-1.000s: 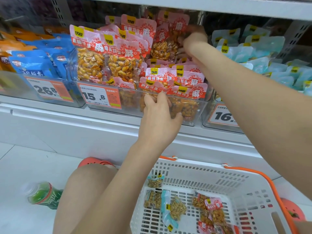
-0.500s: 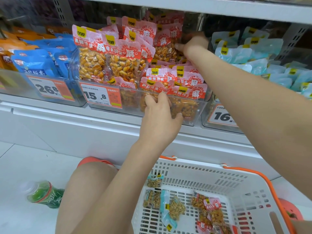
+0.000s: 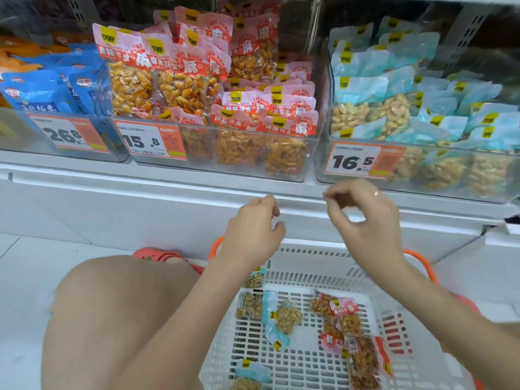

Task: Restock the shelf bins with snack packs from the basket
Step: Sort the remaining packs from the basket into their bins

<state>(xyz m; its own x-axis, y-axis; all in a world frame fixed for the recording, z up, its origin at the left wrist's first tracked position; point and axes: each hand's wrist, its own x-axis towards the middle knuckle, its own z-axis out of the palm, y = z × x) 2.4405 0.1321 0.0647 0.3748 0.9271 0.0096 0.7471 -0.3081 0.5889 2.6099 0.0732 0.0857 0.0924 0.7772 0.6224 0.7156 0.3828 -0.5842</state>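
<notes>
Nearest: a bare knee (image 3: 121, 313) is filling the lower left, with a coral clog (image 3: 157, 255) showing beyond it on the white floor.

White plastic basket (image 3: 416, 358), orange handles: it is sitting on the floor below the hands and holding loose snack packs, namely red-labelled spicy peanut packs (image 3: 349, 330) at right, a pale-blue peanut pack (image 3: 278, 319) at centre, and small clear packs (image 3: 249, 305) at left.

Left hand (image 3: 253, 232): it is hovering above the basket's far rim, fingers loosely curled, holding nothing.

Right hand (image 3: 365, 220): it is hovering beside the left, apart from it, fingers loosely bent and empty (a ring is showing on one finger).

Shelf ledge (image 3: 140, 187), white, is running behind both hands.

Clear bins on the shelf, left to right: blue packs over a 26.8 price tag (image 3: 67, 135); the spicy peanut bin (image 3: 281, 164), tagged 15.8, with packs standing high at left and lying lower at right; the pale-blue peanut bin (image 3: 422, 178), tagged 16.5.
</notes>
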